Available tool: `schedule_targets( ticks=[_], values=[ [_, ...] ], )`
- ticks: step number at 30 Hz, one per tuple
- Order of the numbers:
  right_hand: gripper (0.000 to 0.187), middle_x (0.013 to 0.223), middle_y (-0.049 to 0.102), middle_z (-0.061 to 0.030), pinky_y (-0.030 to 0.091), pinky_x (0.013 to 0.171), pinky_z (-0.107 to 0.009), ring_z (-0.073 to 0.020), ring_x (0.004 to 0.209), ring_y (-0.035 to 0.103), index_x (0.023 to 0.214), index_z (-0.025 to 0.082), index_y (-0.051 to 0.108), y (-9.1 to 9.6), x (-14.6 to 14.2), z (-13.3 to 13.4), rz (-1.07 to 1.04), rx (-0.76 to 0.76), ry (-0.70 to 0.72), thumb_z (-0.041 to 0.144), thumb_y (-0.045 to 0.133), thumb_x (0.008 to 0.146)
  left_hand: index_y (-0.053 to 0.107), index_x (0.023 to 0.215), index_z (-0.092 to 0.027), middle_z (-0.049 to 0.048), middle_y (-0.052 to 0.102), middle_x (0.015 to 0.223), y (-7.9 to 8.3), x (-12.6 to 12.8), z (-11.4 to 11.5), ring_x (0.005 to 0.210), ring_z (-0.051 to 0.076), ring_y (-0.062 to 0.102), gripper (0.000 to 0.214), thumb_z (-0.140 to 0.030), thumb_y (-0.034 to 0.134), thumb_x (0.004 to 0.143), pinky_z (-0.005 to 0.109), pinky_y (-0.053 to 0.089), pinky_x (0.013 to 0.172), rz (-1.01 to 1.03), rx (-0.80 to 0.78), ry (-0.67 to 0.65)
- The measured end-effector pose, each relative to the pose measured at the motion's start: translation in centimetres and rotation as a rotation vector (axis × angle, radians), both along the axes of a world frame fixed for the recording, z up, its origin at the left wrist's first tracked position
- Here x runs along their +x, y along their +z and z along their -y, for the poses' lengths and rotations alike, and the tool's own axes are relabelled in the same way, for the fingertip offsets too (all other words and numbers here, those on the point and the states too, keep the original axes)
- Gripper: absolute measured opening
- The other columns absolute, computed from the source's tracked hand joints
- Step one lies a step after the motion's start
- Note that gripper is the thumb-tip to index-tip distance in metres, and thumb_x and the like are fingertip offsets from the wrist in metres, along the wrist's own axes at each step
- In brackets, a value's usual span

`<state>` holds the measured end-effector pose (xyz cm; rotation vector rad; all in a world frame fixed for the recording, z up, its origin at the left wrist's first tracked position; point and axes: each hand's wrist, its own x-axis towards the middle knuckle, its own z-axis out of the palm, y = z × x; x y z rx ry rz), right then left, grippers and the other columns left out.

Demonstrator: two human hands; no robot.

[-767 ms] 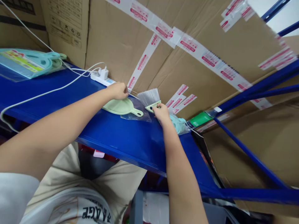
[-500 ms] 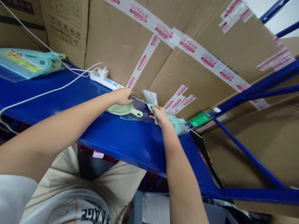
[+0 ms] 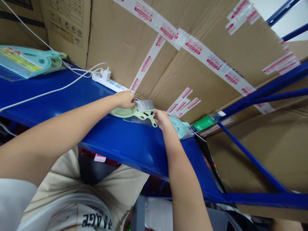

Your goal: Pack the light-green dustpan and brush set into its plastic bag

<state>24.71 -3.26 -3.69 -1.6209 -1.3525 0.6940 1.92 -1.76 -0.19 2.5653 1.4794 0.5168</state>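
Note:
My right hand (image 3: 161, 119) grips a small hand brush by its light green handle (image 3: 152, 118). The brush's pale bristles (image 3: 145, 105) point left, toward my other hand. A light green dustpan (image 3: 124, 112) lies on the blue shelf, its handle touching or overlapping the brush's handle in view. Over the dustpan's back edge, my left hand (image 3: 127, 99) is closed with its fingertips pinched together; what they hold is hidden. A clear plastic bag (image 3: 132, 120) lies under the dustpan and the brush.
Light blue dustpans (image 3: 39, 61) in packaging lie at the far left. A white power strip (image 3: 110, 84) with a plug and cables runs along the cardboard. Right of my right hand are a bagged light blue item (image 3: 179, 126) and a green-labelled bottle (image 3: 205, 123).
The brush has turned from upright bristles to lying leftward beside the dustpan. My right hand has moved slightly left with it; the left hand stays almost where it was.

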Motion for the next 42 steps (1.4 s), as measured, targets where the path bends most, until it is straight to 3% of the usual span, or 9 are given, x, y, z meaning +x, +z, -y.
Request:
schedule_targets(
  ticks=[3, 6, 9, 14, 21, 27, 37, 42],
  values=[
    [0.012, 0.070, 0.062, 0.0007, 0.059, 0.069, -0.031, -0.0167, 0.072, 0.065, 0.076, 0.023, 0.058, -0.1, 0.3, -0.3, 0.035, -0.073, -0.083, 0.016, 0.053, 0.066, 0.077, 0.090, -0.023, 0.0072, 0.076, 0.082, -0.1, -0.1, -0.2, 0.086, 0.025, 0.070, 0.025, -0.031, 0.057, 0.078, 0.031, 0.050, 0.081, 0.005, 0.002, 0.000],
    [0.013, 0.079, 0.067, -0.0006, 0.057, 0.076, -0.033, -0.0179, 0.081, 0.066, 0.082, 0.023, 0.060, 0.2, 0.4, -0.1, 0.283, -0.051, -0.076, 0.021, 0.055, 0.071, 0.077, 0.088, -0.024, 0.0059, 0.075, 0.078, -0.2, -0.2, -0.4, 0.087, 0.025, 0.069, 0.023, -0.033, 0.058, 0.077, 0.032, 0.050, 0.083, 0.023, 0.002, 0.006],
    [0.003, 0.079, 0.069, -0.0018, 0.054, 0.080, -0.032, -0.0191, 0.083, 0.066, 0.076, 0.024, 0.060, 0.8, 0.1, 0.7, 0.502, -0.043, -0.020, 0.022, 0.059, 0.073, 0.077, 0.086, -0.025, 0.0056, 0.074, 0.078, -0.5, -0.3, -0.7, 0.090, 0.025, 0.069, 0.022, -0.033, 0.059, 0.077, 0.032, 0.049, 0.084, 0.046, -0.015, -0.006],
    [0.010, 0.073, 0.070, -0.0013, 0.049, 0.073, -0.029, -0.0193, 0.075, 0.065, 0.067, 0.024, 0.059, 1.4, -0.3, 1.8, 0.708, -0.090, 0.068, 0.017, 0.064, 0.072, 0.076, 0.083, -0.025, 0.0049, 0.074, 0.077, -0.4, -0.3, -0.7, 0.089, 0.025, 0.069, 0.020, -0.035, 0.061, 0.076, 0.033, 0.048, 0.085, 0.106, -0.019, -0.053],
    [0.013, 0.076, 0.069, 0.0000, 0.046, 0.069, -0.029, -0.0187, 0.069, 0.063, 0.079, 0.025, 0.062, 1.3, -0.4, 2.1, 0.770, -0.142, 0.096, 0.017, 0.069, 0.071, 0.075, 0.100, -0.024, 0.0053, 0.076, 0.095, -0.1, 1.1, 0.8, 0.090, 0.024, 0.068, 0.044, -0.051, 0.073, 0.066, 0.031, 0.047, 0.082, 0.101, -0.102, -0.259],
    [0.020, 0.078, 0.068, -0.0002, 0.046, 0.069, -0.029, -0.0190, 0.069, 0.062, 0.089, 0.025, 0.061, 1.5, -0.8, 2.2, 0.772, -0.196, 0.090, 0.017, 0.069, 0.073, 0.066, 0.125, -0.020, 0.0120, 0.069, 0.127, -0.6, 1.9, 1.9, 0.104, 0.025, 0.067, 0.058, -0.023, 0.064, 0.067, 0.031, 0.048, 0.089, -0.066, -0.025, -0.309],
    [0.026, 0.081, 0.066, 0.0000, 0.051, 0.077, -0.030, -0.0186, 0.075, 0.064, 0.105, 0.022, 0.060, 1.3, 0.0, 1.8, 0.692, -0.148, 0.111, 0.014, 0.056, 0.081, 0.066, 0.128, -0.019, 0.0127, 0.072, 0.123, -0.6, 1.9, 2.0, 0.115, 0.028, 0.063, 0.061, -0.014, 0.059, 0.068, 0.035, 0.048, 0.096, -0.098, -0.040, -0.251],
    [0.033, 0.096, 0.070, -0.0055, 0.051, 0.089, -0.035, -0.0219, 0.089, 0.066, 0.112, 0.021, 0.061, 2.1, 0.3, 2.1, 0.707, -0.109, 0.101, 0.012, 0.055, 0.081, 0.066, 0.128, -0.020, 0.0122, 0.072, 0.123, -0.6, 1.6, 1.8, 0.114, 0.027, 0.064, 0.059, -0.015, 0.059, 0.070, 0.034, 0.048, 0.095, -0.087, -0.046, -0.237]
  ],
)
